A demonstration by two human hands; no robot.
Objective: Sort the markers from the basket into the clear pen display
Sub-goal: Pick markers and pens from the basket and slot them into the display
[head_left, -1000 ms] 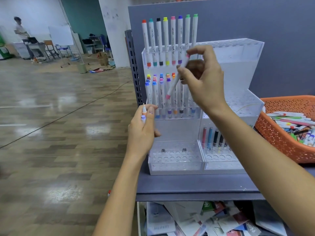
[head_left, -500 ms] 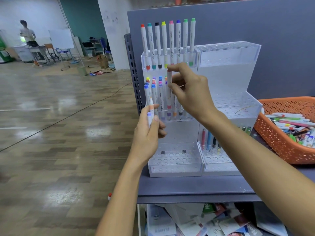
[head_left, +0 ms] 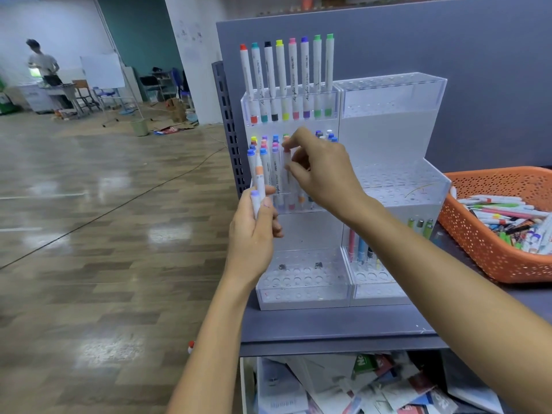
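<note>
A stepped clear pen display (head_left: 388,138) stands on a grey shelf (head_left: 328,327). Its top left row holds several white markers (head_left: 294,79) with coloured caps, and the middle left tier is packed with more. My right hand (head_left: 324,170) pinches a white marker (head_left: 287,165) upright at that middle tier, its lower end down among the others. My left hand (head_left: 254,231) grips two markers (head_left: 259,189), one peach-capped and one lilac-capped, just left of the display. The orange basket (head_left: 478,234) at the right holds several loose markers.
The display's bottom right tier holds a few pens (head_left: 360,249); the bottom left tier shows bare holes. A grey back panel (head_left: 448,55) rises behind. Papers fill the bin under the shelf (head_left: 343,383). A person (head_left: 43,67) stands far off across the wooden floor.
My right hand swung the pink-tipped marker from tilted to upright and lowered it into the middle left tier. My left hand lifted slightly with its markers.
</note>
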